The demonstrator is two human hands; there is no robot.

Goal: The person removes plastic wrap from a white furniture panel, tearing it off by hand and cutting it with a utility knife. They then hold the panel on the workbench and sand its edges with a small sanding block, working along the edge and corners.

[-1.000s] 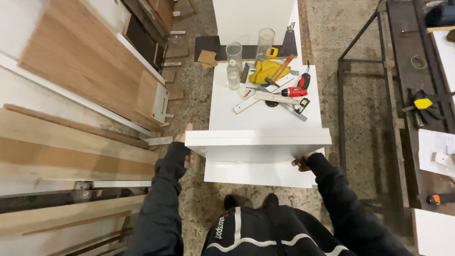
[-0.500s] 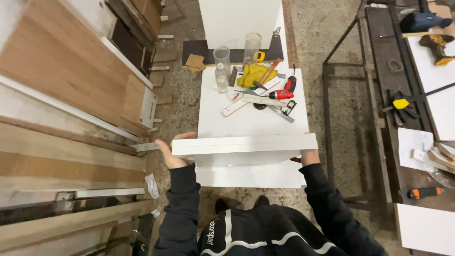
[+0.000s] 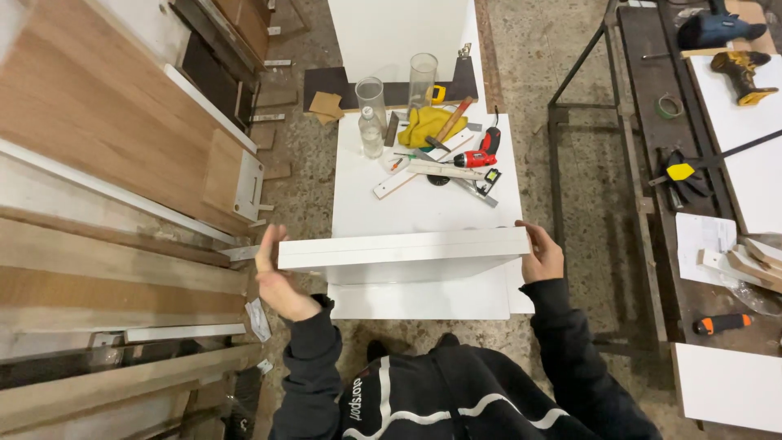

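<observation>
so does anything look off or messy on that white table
The tools at the far end lie in a jumbled heap: a red cordless drill, a wooden-handled hammer on a yellow cloth. Nothing looks spilled or broken.

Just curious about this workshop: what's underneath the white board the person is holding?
Under the white board, held by the left hand and right hand, lies a white worktop. What rests directly beneath is hidden.
</observation>
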